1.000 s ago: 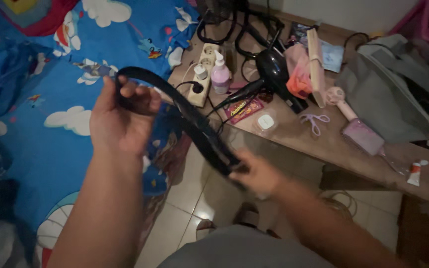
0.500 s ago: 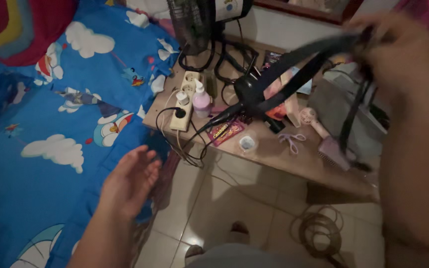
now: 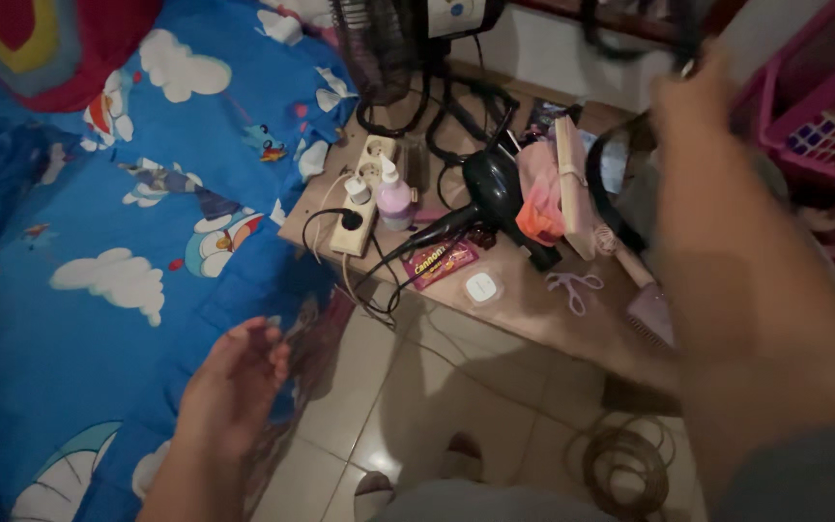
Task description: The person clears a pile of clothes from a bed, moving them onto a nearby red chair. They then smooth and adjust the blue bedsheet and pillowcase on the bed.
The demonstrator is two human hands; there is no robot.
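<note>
the right hand point(image 3: 693, 97) is smeared by motion, so its grip on the black strap point(image 3: 603, 184) cannot be read; the strap's upper end runs off the top edge. the right forearm hides most of the hairbrush point(image 3: 647, 311) and the far end of the low table point(image 3: 524, 309). the fan point(image 3: 379, 43) is cut off at the top. the left hand point(image 3: 234, 387) is dim, its fingers soft-edged. the sandal point(image 3: 371, 486) is half out of view.

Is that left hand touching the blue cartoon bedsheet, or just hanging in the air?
Cannot tell. In the head view the left hand, open and holding nothing, overlaps the edge of the blue bedsheet, but the dim, single angle shows neither contact nor gap.
</note>
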